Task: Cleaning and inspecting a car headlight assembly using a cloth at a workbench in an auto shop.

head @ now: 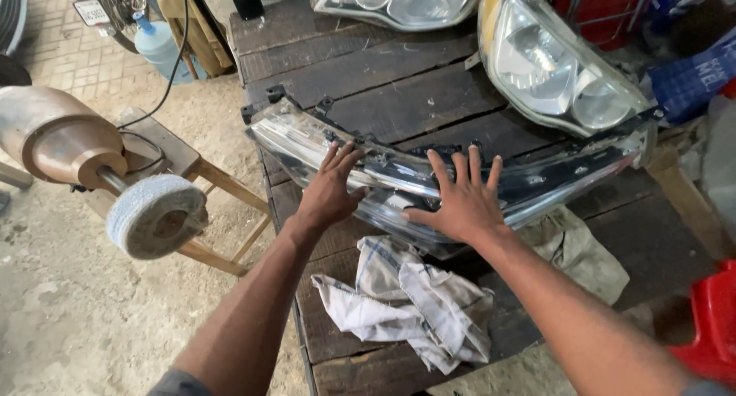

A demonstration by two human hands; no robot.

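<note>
The long headlight unit [429, 170] lies across the dark wooden tabletop [383, 74], its long axis running left to right just ahead of the person; both hands rest on its near edge with fingers spread flat, grasping nothing; the left hand [330, 189] sits toward its left end, the right hand [460, 200] near its middle; three headlights in all, one crumpled rag [406, 296] and one buffing wheel [153, 216].

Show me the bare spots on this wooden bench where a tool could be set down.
Bare planks on the wooden bench lie between the long headlight under both hands and the two headlights at the back. A smaller bare strip shows right of the rags. The middle is crowded by the left hand and right hand.
</note>
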